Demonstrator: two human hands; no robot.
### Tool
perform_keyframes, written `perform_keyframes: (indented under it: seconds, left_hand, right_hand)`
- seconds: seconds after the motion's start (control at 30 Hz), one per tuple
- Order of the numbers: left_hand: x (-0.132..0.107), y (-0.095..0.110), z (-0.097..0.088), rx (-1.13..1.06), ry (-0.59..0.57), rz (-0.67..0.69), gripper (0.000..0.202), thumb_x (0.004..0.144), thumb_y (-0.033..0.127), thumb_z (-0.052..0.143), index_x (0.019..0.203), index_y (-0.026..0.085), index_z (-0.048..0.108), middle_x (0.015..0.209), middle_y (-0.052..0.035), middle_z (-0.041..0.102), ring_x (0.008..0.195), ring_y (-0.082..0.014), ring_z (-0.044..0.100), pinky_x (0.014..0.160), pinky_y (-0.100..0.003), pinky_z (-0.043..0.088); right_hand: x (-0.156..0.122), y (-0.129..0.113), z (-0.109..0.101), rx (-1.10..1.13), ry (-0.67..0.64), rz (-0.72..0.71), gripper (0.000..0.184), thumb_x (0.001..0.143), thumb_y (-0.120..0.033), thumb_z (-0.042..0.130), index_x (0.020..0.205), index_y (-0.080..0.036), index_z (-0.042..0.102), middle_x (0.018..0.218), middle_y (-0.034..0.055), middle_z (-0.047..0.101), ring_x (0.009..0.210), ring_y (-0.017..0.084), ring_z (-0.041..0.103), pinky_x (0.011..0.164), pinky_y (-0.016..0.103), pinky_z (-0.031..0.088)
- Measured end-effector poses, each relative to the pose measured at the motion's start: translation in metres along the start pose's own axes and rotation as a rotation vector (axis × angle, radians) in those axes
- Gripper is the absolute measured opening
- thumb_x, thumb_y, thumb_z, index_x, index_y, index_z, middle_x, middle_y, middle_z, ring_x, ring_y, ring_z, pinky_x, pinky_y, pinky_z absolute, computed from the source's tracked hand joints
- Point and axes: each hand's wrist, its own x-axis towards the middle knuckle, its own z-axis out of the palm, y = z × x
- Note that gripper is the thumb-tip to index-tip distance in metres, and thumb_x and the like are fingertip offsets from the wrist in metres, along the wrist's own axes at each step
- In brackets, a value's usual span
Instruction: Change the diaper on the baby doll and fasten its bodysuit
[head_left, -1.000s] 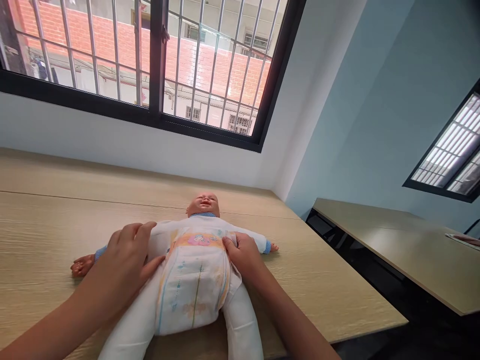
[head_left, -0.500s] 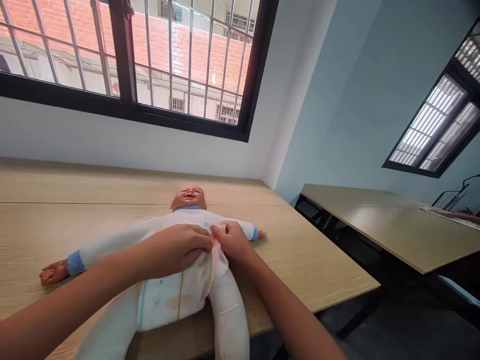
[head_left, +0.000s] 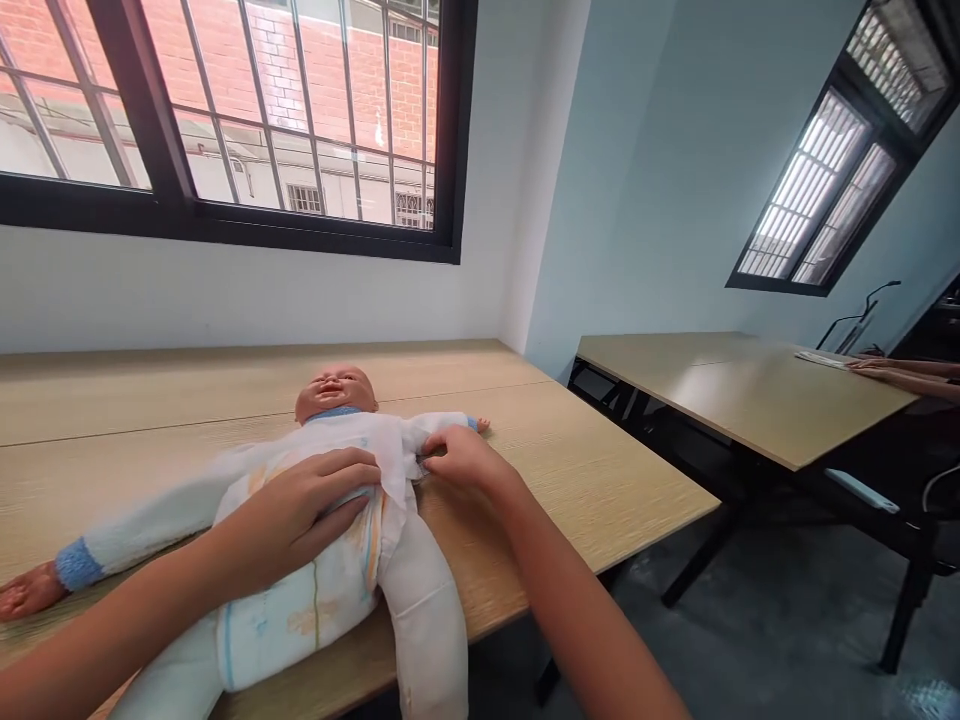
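Fingers (head_left: pixel 435 446) of your right hand (head_left: pixel 471 460) pinch white material (head_left: pixel 411 450) beside the diaper (head_left: pixel 277 620); your left hand (head_left: pixel 304 505) curls over its front, grip unclear. Diaper: white, blue and olive stripes, worn by blue-cuffed doll (head_left: pixel 349 428) lying face-up on table (head_left: pixel 585 480).

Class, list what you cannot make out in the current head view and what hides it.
Head view throughout:
Feet of the doll: cut off by the bottom edge.
Upper front of the diaper: covered by the left hand.
Whatever the right hand may pinch: hidden by its fingers.
Another person: mostly beyond the right edge.
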Motion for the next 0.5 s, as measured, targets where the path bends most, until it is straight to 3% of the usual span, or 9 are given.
perform_keyframes:
  seconds: [0.13, 0.33, 0.5]
  left_hand:
    - [-0.002, -0.003, 0.002, 0.033, 0.001, -0.003, 0.031, 0.111, 0.034, 0.04, 0.128, 0.029, 0.066, 0.136, -0.0032, 0.065, 0.12, -0.0235, 0.062, 0.104, -0.036, 0.047]
    - [-0.002, -0.001, 0.001, 0.035, -0.004, -0.018, 0.03, 0.111, 0.035, 0.041, 0.127, 0.03, 0.066, 0.137, -0.0027, 0.065, 0.121, -0.0228, 0.061, 0.106, -0.035, 0.047]
    - [0.002, -0.004, 0.003, 0.07, 0.025, -0.019, 0.033, 0.11, 0.039, 0.041, 0.132, 0.028, 0.063, 0.143, -0.0025, 0.063, 0.124, -0.0237, 0.061, 0.107, -0.036, 0.047]
  right_hand:
    - [0.004, 0.004, 0.009, -0.051, -0.013, -0.119, 0.01, 0.083, -0.018, 0.068, 0.089, -0.017, 0.076, 0.096, 0.0046, 0.078, 0.086, 0.019, 0.065, 0.073, 0.026, 0.043]
    - [0.009, 0.004, 0.018, -0.157, -0.003, -0.137, 0.009, 0.085, -0.026, 0.071, 0.083, -0.017, 0.072, 0.089, 0.0042, 0.077, 0.08, 0.018, 0.064, 0.063, 0.026, 0.038]
    - [0.01, -0.003, 0.025, -0.292, -0.021, -0.06, 0.022, 0.083, -0.033, 0.074, 0.099, -0.018, 0.073, 0.105, 0.0082, 0.078, 0.088, 0.023, 0.067, 0.064, 0.027, 0.038]
